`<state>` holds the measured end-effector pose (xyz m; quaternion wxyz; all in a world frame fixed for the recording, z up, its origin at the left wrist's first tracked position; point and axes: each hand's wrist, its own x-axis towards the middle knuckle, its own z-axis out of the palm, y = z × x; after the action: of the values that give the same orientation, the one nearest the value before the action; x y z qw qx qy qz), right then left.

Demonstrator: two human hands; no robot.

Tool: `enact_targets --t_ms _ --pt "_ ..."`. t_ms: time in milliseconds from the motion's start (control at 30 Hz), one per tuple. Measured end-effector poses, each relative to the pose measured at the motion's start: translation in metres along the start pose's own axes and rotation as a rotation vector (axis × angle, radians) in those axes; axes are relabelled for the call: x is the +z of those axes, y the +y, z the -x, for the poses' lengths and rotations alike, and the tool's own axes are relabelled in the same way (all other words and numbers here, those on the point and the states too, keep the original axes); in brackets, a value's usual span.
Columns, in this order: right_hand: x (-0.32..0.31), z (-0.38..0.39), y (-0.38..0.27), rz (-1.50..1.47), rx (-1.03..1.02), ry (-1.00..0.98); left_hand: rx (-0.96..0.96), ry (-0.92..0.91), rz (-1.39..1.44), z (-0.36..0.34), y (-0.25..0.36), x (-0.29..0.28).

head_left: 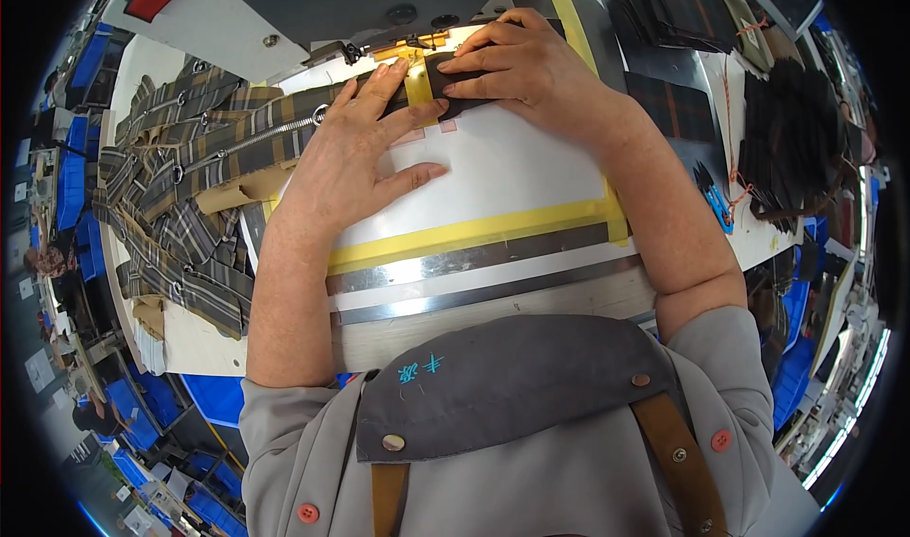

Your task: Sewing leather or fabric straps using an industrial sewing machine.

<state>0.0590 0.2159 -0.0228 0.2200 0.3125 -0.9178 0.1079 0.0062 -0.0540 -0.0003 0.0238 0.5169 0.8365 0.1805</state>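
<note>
My left hand (pixel 358 144) lies open, fingers spread, on the white work surface (pixel 502 177) and on the edge of a striped fabric strip (pixel 223 144) with a metal zipper (pixel 251 148). Its forefinger reaches to the yellow guide piece (pixel 418 77) under the sewing machine (pixel 360 1). Right of that guide, my right hand (pixel 545 77) rests with fingers stretched over a dark fabric piece (pixel 460 96), pressing it down. Part of the fabric is hidden beneath both hands, and the needle cannot be made out.
Striped zippered pieces (pixel 180 281) are heaped at left. Stacked dark plaid pieces (pixel 673 16) and a dark bundle (pixel 791 139) lie at right, with blue-handled thread snips (pixel 715 200) nearer. Yellow tape (pixel 474 236) edges the work surface, beside metal strips (pixel 493 291).
</note>
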Motion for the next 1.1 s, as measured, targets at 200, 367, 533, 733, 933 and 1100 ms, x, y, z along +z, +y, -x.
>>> enact_targets --t_ms 200,367,533,733,933,1100 --pt "0.0 -0.003 -0.003 0.025 0.019 -0.028 -0.003 0.0 -0.005 -0.001 -0.002 0.001" --pt "-0.001 -0.004 -0.004 0.034 0.011 -0.032 -0.008 0.017 0.006 -0.002 0.0 0.0" --pt "-0.004 -0.004 -0.004 0.004 0.023 -0.039 -0.003 0.025 -0.035 -0.001 0.003 0.001" --pt "-0.007 -0.007 -0.002 -0.109 0.075 -0.168 -0.022 0.093 -0.016 0.002 0.002 0.012" --pt "-0.005 -0.006 -0.002 -0.082 0.04 -0.099 -0.048 0.096 -0.01 -0.001 -0.002 0.009" --pt "-0.005 -0.005 -0.001 -0.052 0.006 -0.066 -0.039 0.087 -0.003 -0.003 -0.002 0.008"
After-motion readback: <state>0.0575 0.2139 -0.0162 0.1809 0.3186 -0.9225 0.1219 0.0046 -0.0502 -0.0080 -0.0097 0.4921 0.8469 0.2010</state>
